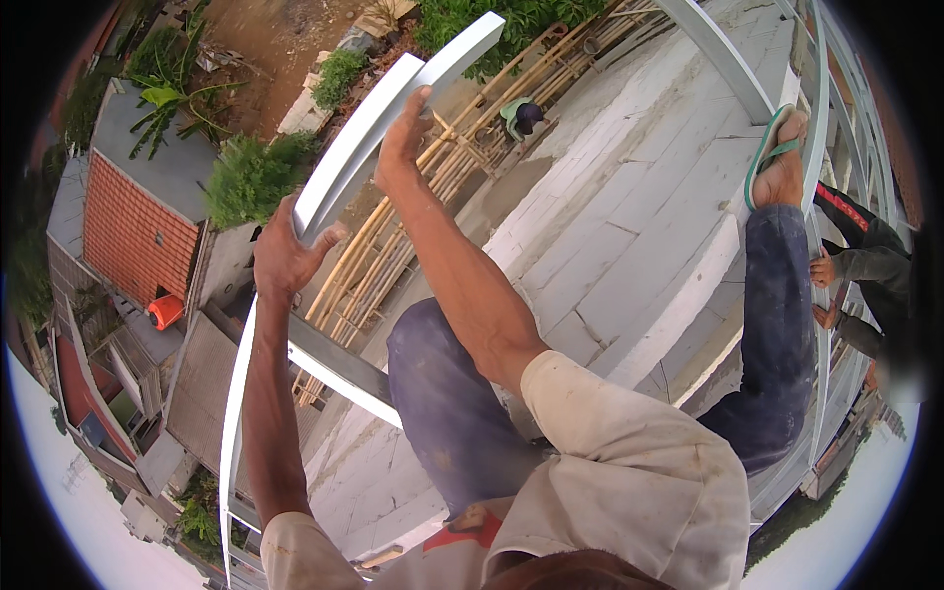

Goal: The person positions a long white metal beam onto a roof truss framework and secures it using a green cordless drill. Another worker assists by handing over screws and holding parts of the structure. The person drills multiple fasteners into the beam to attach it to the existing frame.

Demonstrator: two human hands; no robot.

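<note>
Two pale steel channels [359,138] lie lapped lengthwise in front of me, high above the ground. My left hand [285,254] grips the near end of the channels, its thumb on the inner side and its fingers partly hidden behind the metal. Farther along, my right hand [401,143] holds the edge near the lap, fingertips up against the metal. Below my left hand a white steel beam [344,383] crosses under my bent knee, meeting a long curved-looking member [236,413] beside my left forearm.
My foot in a green sandal [777,157] rests high at the right beside steel trusses [821,98]. A co-worker's hands [824,285] hold the frame there. Far below are a grey block wall [600,246], bamboo poles [364,265] and a person in green [516,118]. Tiled roofs [133,221] lie left.
</note>
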